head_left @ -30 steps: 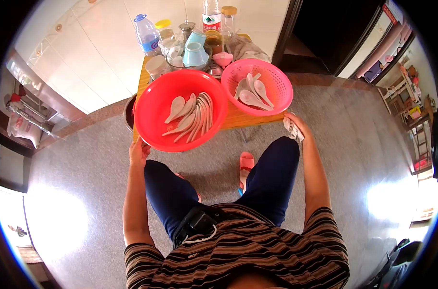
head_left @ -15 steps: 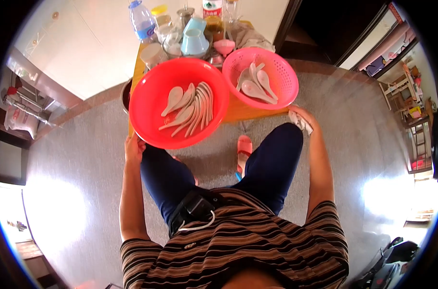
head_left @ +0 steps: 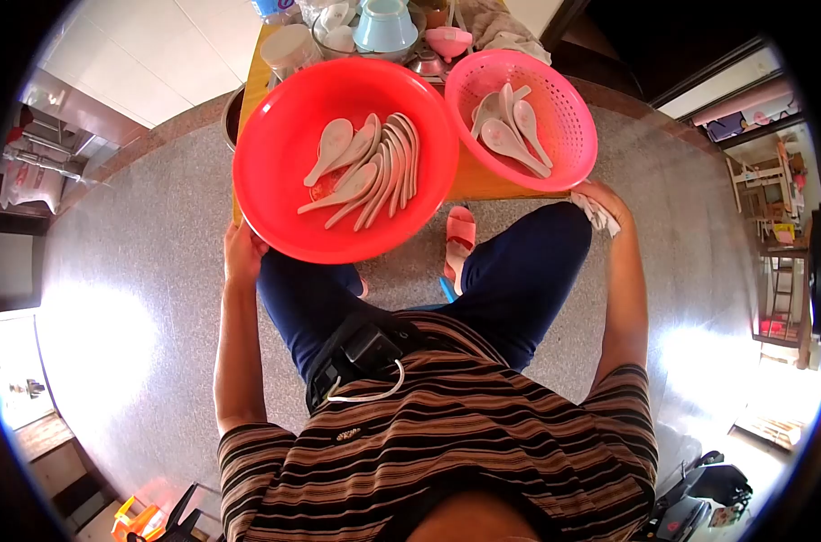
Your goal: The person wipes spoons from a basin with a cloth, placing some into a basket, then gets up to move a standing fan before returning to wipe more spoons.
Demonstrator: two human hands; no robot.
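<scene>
A large red basin [head_left: 275, 208] at the table's near left holds several white spoons [head_left: 388, 172], most of them nested side by side. To its right a pink perforated basket [head_left: 569, 135] holds several more white spoons [head_left: 512, 135]. My left hand [head_left: 242, 253] is at the table's near left corner, just below the basin's rim, its fingers bent and partly hidden by the rim. At the near right corner my right hand [head_left: 606, 206] is closed on a crumpled white cloth [head_left: 596, 214], close under the basket.
On the wooden table [head_left: 492, 185], behind the basins, are a light blue bowl [head_left: 385, 27], a pink cup [head_left: 448, 42], a clear jar [head_left: 289, 50] and a grey cloth [head_left: 492, 23]. My knees are under the near edge. A doorway lies back right.
The view has tilted down and come nearer, so the basin and basket look larger and the bottles at the back are mostly out of frame. Both hands stay at the table corners.
</scene>
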